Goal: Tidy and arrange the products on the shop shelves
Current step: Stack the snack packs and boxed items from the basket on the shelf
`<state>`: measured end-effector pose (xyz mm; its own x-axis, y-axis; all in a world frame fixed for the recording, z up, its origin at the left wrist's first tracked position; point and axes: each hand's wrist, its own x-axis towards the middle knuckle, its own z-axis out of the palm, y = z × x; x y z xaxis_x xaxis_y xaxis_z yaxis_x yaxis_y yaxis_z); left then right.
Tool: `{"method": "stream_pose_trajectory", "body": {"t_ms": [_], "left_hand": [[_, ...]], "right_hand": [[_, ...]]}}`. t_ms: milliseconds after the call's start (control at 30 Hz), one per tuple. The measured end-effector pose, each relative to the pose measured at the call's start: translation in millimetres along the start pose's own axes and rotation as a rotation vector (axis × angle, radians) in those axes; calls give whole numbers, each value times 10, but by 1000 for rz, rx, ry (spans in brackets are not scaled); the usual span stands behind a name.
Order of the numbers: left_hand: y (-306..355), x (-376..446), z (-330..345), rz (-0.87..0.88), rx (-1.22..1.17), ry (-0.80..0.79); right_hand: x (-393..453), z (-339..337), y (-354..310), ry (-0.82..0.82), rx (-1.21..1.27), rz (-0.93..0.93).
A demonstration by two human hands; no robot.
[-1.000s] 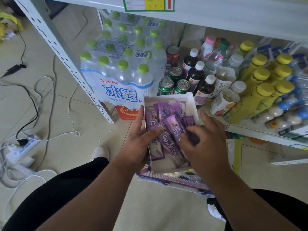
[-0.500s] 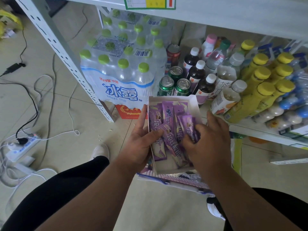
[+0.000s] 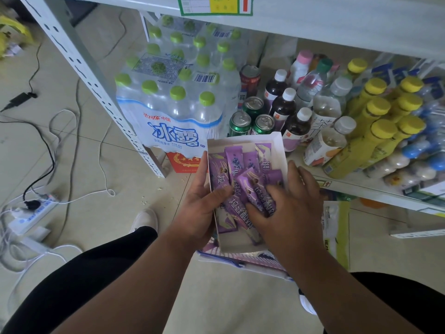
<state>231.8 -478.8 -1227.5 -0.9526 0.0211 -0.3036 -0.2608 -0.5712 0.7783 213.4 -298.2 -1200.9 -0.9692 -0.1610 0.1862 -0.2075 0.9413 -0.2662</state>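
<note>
A white open cardboard box [image 3: 277, 141] holds several purple snack packets [image 3: 237, 165]. My left hand [image 3: 199, 208] grips the box's left wall, thumb lying over the packets inside. My right hand [image 3: 286, 208] reaches into the box from the right, its fingers curled around a bunch of purple packets near the box's middle. The box is held in front of the low shelf [image 3: 375, 189], just below the drinks.
On the shelf stand a shrink-wrapped pack of water bottles [image 3: 173, 104], green cans [image 3: 250, 121], dark bottles [image 3: 284, 104] and yellow-capped bottles [image 3: 375, 131]. A purple box lid [image 3: 231, 257] lies under the box. Cables and a power strip [image 3: 33, 210] cover the floor at left.
My right hand has gathered the packets and pushed them lower and leftward in the box. The left hand keeps its hold on the box.
</note>
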Motion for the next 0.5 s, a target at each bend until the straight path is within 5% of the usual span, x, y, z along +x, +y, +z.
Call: {"method": "stream_pose_trajectory", "body": {"t_ms": [500], "left_hand": [[-20,13,-2,12,-20,-20]], "right_hand": [[-57,76,-22,82,165,-156]]}}
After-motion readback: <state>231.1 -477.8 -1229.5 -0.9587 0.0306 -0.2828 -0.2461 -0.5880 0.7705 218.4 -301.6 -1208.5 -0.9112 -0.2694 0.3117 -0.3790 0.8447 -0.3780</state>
